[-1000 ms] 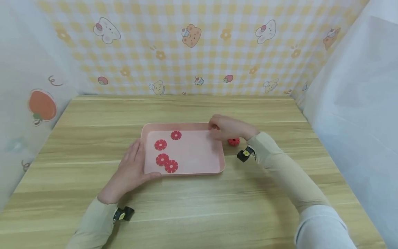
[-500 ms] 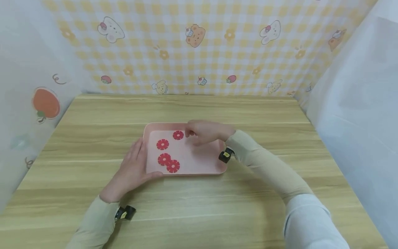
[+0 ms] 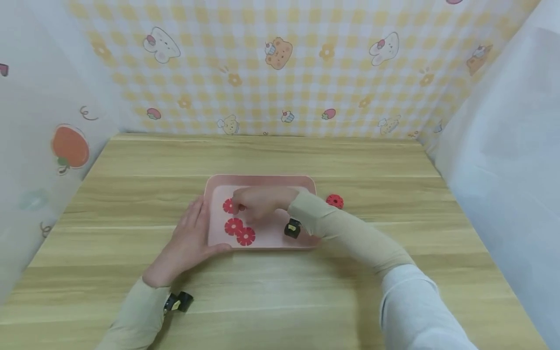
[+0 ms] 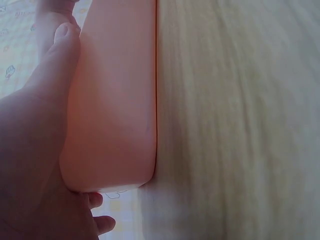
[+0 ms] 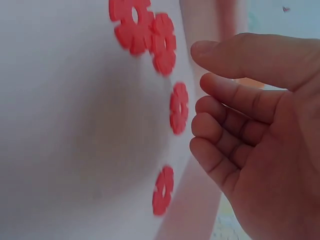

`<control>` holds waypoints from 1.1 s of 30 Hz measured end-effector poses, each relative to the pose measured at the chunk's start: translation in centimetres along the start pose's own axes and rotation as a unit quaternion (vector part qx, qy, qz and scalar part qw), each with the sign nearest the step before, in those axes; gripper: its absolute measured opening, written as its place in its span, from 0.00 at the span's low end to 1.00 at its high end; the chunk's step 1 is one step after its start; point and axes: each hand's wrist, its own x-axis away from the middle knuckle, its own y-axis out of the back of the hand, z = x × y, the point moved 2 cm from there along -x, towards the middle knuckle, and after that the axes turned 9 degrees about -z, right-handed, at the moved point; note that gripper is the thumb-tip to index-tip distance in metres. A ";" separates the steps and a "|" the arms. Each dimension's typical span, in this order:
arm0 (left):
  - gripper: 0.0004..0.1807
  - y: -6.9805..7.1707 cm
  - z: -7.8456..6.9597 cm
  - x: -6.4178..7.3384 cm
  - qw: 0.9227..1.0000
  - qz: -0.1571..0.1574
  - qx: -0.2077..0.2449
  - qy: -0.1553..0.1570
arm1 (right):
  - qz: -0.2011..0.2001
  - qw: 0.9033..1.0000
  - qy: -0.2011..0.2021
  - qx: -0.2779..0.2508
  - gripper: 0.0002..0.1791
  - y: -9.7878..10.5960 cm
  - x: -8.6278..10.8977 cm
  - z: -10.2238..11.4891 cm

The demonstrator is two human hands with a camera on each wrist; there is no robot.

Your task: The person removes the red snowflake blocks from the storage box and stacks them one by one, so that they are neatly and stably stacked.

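Observation:
A pink tray (image 3: 280,243) sits on the wooden table. My left hand (image 3: 188,240) rests against its left front corner, straight fingers along the left wall and thumb (image 4: 65,37) on the front rim. Inside the tray, two red notched discs (image 3: 246,236) overlap near the front left, with another red disc (image 3: 228,205) behind them. My right hand (image 3: 258,200) is over the tray beside that rear disc. From the right wrist, its fingers look loosely bent, nothing between them and the thumb. A further red disc (image 5: 163,191) shows there but is hidden by the hand in the head view.
One more red disc (image 3: 334,201) lies on the table just right of the tray. A checked yellow cloth (image 3: 302,73) hangs behind the table (image 3: 280,296). White sheets (image 3: 503,146) close off both sides.
My right hand has moved left across the tray, from its right end to the discs on the left. My left hand keeps its place at the corner. The disc outside shows again.

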 end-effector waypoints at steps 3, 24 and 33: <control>0.68 0.0 0.1 0.1 1.000 -0.001 -0.003 0.000 | 0.008 1.000 0.009 -0.001 0.19 -0.8 -1.0 0.6; 0.67 0.0 -0.1 0.2 1.000 -0.002 -0.008 -0.004 | 0.015 0.999 0.018 0.049 0.20 -2.9 -2.4 1.6; 0.67 0.1 -0.2 0.3 1.000 -0.006 -0.003 -0.001 | 0.008 1.000 -0.004 0.028 0.20 -2.8 -2.2 1.6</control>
